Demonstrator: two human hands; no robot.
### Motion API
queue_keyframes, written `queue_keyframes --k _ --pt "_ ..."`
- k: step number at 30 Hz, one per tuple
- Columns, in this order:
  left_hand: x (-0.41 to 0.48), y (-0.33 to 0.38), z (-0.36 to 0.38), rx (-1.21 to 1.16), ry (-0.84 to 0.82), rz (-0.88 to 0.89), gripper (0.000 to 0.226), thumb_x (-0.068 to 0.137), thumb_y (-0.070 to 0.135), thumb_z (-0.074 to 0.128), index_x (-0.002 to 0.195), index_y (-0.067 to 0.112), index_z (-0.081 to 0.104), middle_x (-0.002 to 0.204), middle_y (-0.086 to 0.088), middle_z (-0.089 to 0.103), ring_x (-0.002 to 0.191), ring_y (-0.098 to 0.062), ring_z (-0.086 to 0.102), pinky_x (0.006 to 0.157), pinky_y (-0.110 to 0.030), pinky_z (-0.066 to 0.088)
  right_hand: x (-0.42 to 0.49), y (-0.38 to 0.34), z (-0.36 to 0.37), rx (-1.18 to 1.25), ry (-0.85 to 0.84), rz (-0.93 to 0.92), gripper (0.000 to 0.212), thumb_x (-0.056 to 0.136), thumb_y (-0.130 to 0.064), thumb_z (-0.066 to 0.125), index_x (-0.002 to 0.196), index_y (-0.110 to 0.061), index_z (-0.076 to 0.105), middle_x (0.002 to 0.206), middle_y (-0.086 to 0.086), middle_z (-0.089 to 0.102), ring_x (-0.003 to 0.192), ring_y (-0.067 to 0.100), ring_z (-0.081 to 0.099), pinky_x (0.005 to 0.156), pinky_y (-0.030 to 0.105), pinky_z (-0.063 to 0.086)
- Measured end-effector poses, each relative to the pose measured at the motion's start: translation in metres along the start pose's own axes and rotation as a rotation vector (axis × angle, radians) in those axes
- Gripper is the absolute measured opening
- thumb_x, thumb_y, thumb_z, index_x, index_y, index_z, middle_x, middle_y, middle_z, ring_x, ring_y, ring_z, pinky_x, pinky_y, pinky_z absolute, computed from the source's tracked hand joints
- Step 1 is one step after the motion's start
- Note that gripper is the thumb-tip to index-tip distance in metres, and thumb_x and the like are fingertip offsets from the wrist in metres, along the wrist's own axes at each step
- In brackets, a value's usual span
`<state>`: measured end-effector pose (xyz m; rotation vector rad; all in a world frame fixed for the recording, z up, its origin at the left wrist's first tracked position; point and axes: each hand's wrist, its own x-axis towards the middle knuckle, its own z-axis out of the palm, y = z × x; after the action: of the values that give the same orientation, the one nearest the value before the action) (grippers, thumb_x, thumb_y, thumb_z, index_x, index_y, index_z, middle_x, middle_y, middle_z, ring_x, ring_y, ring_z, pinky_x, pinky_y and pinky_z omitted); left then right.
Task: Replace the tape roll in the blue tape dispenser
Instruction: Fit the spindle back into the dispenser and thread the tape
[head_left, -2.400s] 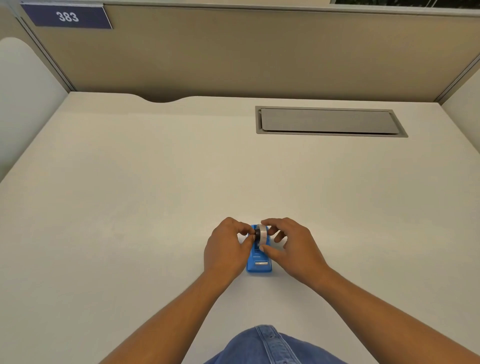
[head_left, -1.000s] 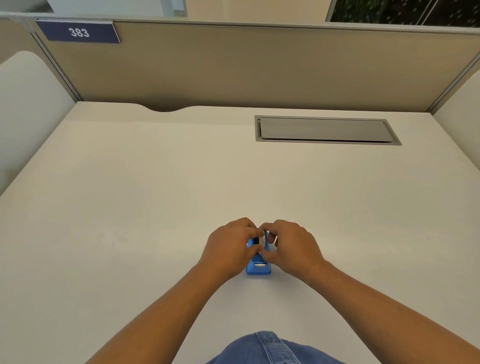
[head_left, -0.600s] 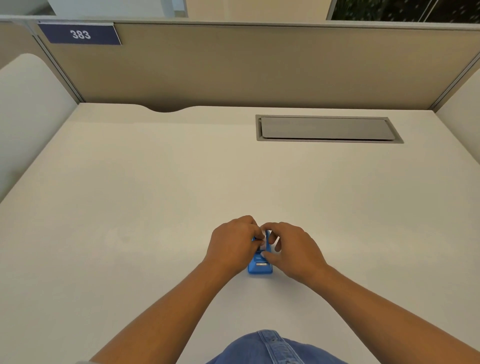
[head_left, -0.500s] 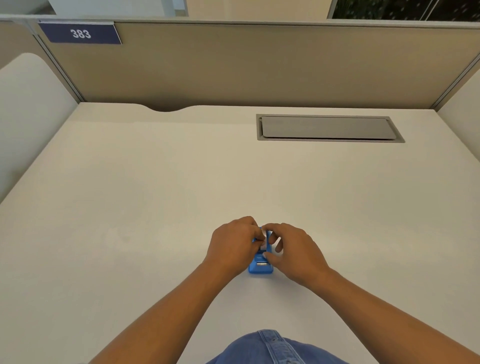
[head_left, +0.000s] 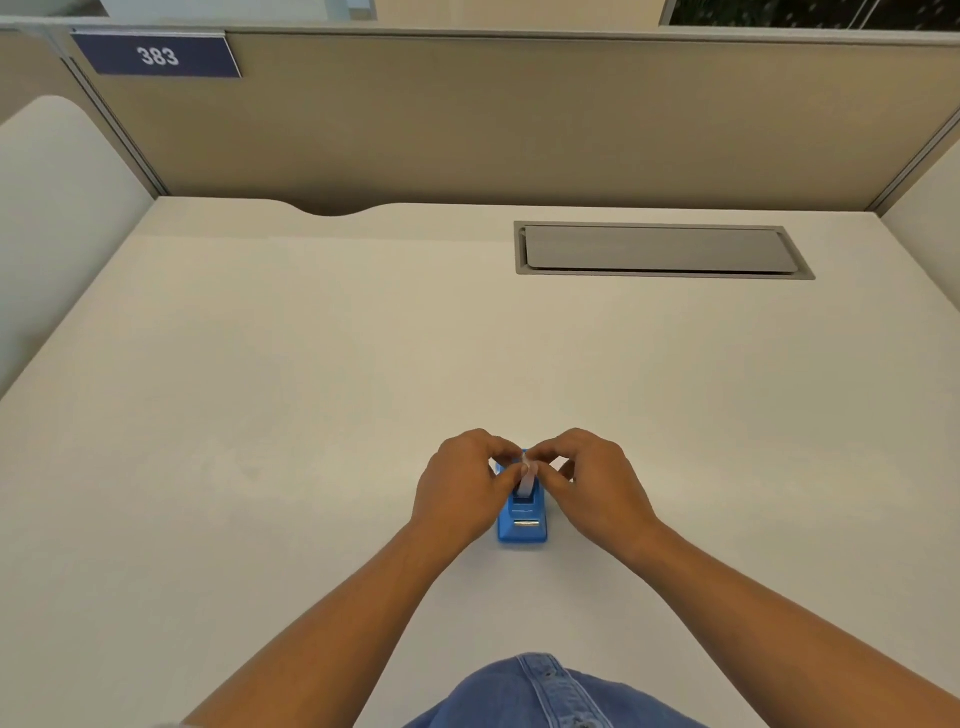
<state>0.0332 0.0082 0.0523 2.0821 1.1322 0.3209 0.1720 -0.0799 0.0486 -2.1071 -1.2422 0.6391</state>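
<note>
A small blue tape dispenser (head_left: 522, 522) stands on the white desk (head_left: 311, 389), its cutter end toward me. A pale tape roll (head_left: 525, 480) sits upright in its top, seen edge-on. My left hand (head_left: 460, 486) pinches the roll from the left side. My right hand (head_left: 592, 483) pinches it from the right, fingertips meeting over the roll. Both hands cover the dispenser's far half and most of the roll.
A grey cable hatch (head_left: 660, 251) is set into the desk at the back right. Beige partition walls (head_left: 519, 114) close the desk on three sides, with a blue "383" sign (head_left: 158, 55) at the top left. A curved notch cuts the desk's back edge.
The roll went down from above the dispenser into its top between both hands. Since half a second ago the fingers have parted slightly and the pale roll shows between them.
</note>
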Motion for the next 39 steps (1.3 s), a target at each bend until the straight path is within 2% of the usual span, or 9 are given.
queue_keyframes --k 7,9,12,16,21,27,30,32,39 --pt "-0.0002 0.0021 0.0004 0.051 0.011 -0.031 0.013 0.081 0.041 0.071 0.092 0.035 0.072 0.09 0.016 0.072 0.064 -0.003 0.057 0.054 -0.014 0.037 0.0068 0.0 0.0013 0.046 0.001 0.049 0.004 0.082 -0.031 0.073 0.085 -0.032 0.072 0.088 -0.02 0.07 0.064 0.002 0.063 0.06 0.019 0.047" --pt "-0.0006 0.002 -0.0008 0.056 0.005 -0.036 0.014 0.078 0.04 0.074 0.09 0.035 0.071 0.087 0.017 0.07 0.062 0.0 0.055 0.052 -0.014 0.035 0.0075 0.0011 0.0026 0.09 0.0 0.084 0.015 0.079 -0.029 0.076 0.092 -0.033 0.069 0.09 -0.023 0.066 0.064 -0.001 0.062 0.06 0.017 0.046" --pt "-0.0009 -0.0004 -0.0019 0.052 -0.012 -0.041 0.017 0.075 0.035 0.077 0.09 0.036 0.07 0.084 0.019 0.068 0.063 0.001 0.055 0.053 -0.015 0.036 0.0077 0.0028 0.0046 0.141 -0.026 0.155 0.034 0.074 -0.029 0.081 0.105 -0.03 0.066 0.097 -0.02 0.065 0.063 0.001 0.064 0.063 0.018 0.048" --pt "0.001 -0.0025 -0.0026 -0.065 -0.057 -0.076 0.019 0.074 0.02 0.07 0.087 0.034 0.072 0.08 0.018 0.07 0.058 0.001 0.056 0.058 -0.018 0.045 0.0034 0.0061 0.006 0.135 -0.077 0.164 0.04 0.07 -0.022 0.081 0.106 -0.029 0.065 0.094 -0.013 0.07 0.058 0.003 0.065 0.064 0.022 0.05" --pt "0.0058 0.0007 -0.0034 -0.121 -0.023 -0.089 0.006 0.079 0.026 0.07 0.08 0.03 0.074 0.078 0.016 0.07 0.068 -0.003 0.063 0.062 -0.02 0.049 0.0011 0.0059 0.0061 0.096 -0.054 0.153 0.04 0.07 -0.022 0.081 0.102 -0.034 0.063 0.093 -0.018 0.068 0.059 0.0 0.065 0.064 0.023 0.052" --pt "0.0035 -0.0007 0.002 -0.081 -0.042 -0.121 0.015 0.078 0.018 0.066 0.08 0.031 0.072 0.075 0.018 0.067 0.066 -0.002 0.062 0.062 -0.021 0.051 0.0025 0.0044 0.003 0.077 -0.076 0.134 0.044 0.068 -0.026 0.083 0.107 -0.03 0.065 0.105 -0.019 0.065 0.063 0.001 0.066 0.068 0.026 0.055" --pt "0.0035 0.0011 0.0036 -0.13 -0.027 -0.134 0.006 0.077 0.027 0.066 0.077 0.03 0.072 0.074 0.018 0.068 0.069 -0.001 0.064 0.063 -0.023 0.054 0.0018 0.0041 0.0026 0.079 -0.072 0.124 0.04 0.07 -0.027 0.082 0.106 -0.03 0.065 0.106 -0.017 0.066 0.062 0.001 0.066 0.068 0.027 0.056" --pt "0.0035 0.0018 0.0036 -0.148 -0.02 -0.128 0.007 0.077 0.036 0.069 0.076 0.03 0.072 0.074 0.017 0.069 0.07 0.0 0.065 0.061 -0.02 0.051 0.0018 0.0039 0.0034 0.083 -0.065 0.123 0.038 0.072 -0.029 0.081 0.106 -0.029 0.065 0.105 -0.017 0.066 0.063 0.001 0.066 0.068 0.027 0.056" --pt "0.0056 -0.0022 0.0048 -0.17 -0.009 -0.144 0.005 0.077 0.029 0.077 0.078 0.024 0.075 0.075 0.013 0.069 0.071 -0.004 0.065 0.058 -0.016 0.045 0.005 0.0049 0.0001 0.133 -0.098 0.139 0.041 0.072 -0.034 0.082 0.109 -0.028 0.066 0.107 -0.017 0.066 0.064 0.003 0.066 0.066 0.022 0.051"
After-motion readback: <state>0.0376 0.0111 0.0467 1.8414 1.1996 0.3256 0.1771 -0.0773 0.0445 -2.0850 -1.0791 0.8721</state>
